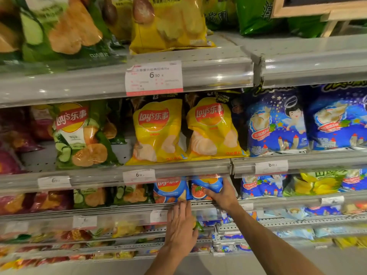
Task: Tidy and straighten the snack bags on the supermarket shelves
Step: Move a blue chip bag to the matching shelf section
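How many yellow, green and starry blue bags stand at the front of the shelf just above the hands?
Yellow Lay's bags: 2
Green Lay's bag: 1
Starry blue bags: 2
Total: 5

Grey metal shelves (198, 58) run in tiers, with clear price rails, paper price tags (154, 78) and a wooden frame (317, 8) top right.
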### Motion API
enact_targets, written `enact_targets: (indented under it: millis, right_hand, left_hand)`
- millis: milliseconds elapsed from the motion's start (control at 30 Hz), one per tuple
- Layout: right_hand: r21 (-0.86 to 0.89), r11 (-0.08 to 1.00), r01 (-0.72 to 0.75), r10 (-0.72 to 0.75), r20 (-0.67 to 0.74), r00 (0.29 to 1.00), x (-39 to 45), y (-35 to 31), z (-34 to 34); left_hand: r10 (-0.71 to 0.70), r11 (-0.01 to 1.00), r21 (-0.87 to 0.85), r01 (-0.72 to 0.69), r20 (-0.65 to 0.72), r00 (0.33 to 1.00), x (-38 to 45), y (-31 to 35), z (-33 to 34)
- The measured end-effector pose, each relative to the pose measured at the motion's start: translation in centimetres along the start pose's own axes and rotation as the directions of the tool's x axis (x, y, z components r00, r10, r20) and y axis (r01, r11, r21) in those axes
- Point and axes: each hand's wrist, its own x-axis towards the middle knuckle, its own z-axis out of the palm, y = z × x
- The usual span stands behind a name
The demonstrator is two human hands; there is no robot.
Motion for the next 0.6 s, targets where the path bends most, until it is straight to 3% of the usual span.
enact_targets:
  millis: [233, 433, 600]
  right_hand:
    - [-0.055, 0.998, 0.008, -0.004, 0.073, 0.997, -0.5, -0.1, 0.4]
    - [0.142, 0.988, 0.055, -0.07, 0.109, 0.992, -3.6, 0.7, -2.3]
    - [0.103, 0.995, 0.003, 0.003, -0.058, 0.998, -6.4, 3.7, -7.1]
  left_hand:
    - [-0.075, 0.997, -0.02, 0.075, 0.014, 0.997, 0.5, 0.3, 0.6]
    - [-0.193, 0.98, -0.057, 0.191, -0.026, 0.981, 0.5, 2.2, 0.6]
    - [-0.161, 0.982, -0.118, 0.148, -0.11, 0.981, 0.4, 5.9, 0.8]
